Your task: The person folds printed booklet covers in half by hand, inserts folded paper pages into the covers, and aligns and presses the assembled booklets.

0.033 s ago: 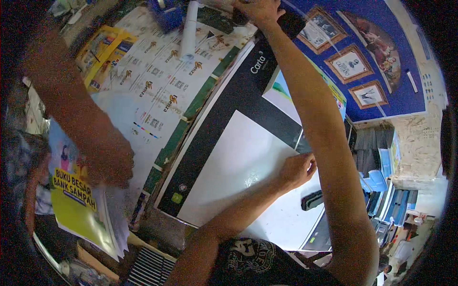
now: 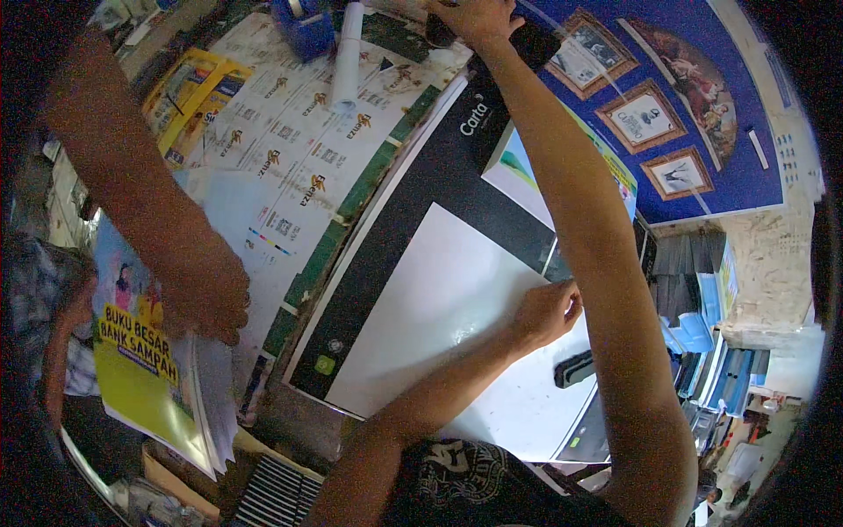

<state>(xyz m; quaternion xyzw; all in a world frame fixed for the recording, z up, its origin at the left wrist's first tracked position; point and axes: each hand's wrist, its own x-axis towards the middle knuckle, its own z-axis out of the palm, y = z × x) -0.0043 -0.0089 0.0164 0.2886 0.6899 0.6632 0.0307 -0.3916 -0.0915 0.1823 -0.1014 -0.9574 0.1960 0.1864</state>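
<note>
In the head view, my left hand (image 2: 546, 314) had its fingers curled over the white sheet (image 2: 439, 272); I could not tell whether they pinched anything. That sheet lay on the black surface (image 2: 461, 167), inside its left edge. My right hand (image 2: 481, 22) reached past the surface's far corner, fingers bent, a dark object (image 2: 537, 44) just beside the wrist; whether it grasped something I could not tell.

My right forearm stood in the way of a pale, green-printed pack (image 2: 516, 171) at the right edge. One black block (image 2: 575, 370) lay near the lower right edge.

Past the left edge, another person's hand (image 2: 206, 294) covered part of one yellow-and-blue booklet (image 2: 145, 400). Beyond lay one rolled paper (image 2: 349, 61) and one blue tape dispenser (image 2: 303, 31). I counted three framed pictures (image 2: 643, 119) on the blue wall panel (image 2: 764, 189).
</note>
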